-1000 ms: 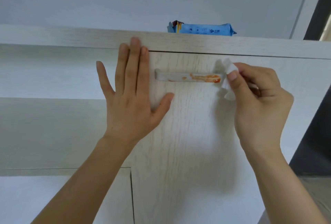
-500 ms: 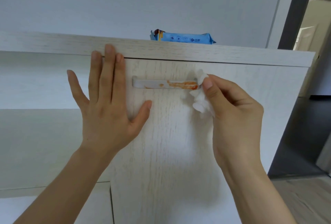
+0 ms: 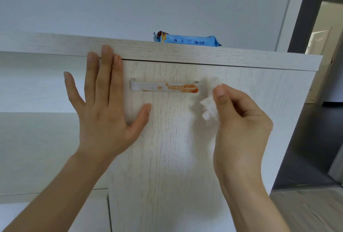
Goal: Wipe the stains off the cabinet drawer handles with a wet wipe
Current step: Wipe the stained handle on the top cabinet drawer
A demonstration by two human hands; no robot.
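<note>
Pale handle (image 3: 148,87) smeared orange-red at right; crumpled white wipe (image 3: 210,104) apparently just beside it.

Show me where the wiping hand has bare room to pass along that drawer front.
Free: the drawer front below the handle, between the left hand and the right hand, and the strip above the handle. Crowded: the handle's right end, where the wet wipe sits beside the stain.

The right hand (image 3: 239,120), pinching the crumpled white wet wipe (image 3: 210,101), has drawn slightly off the handle's right end. The orange-red stain (image 3: 182,88) on the pale bar handle (image 3: 148,86) is now fully exposed.
</note>
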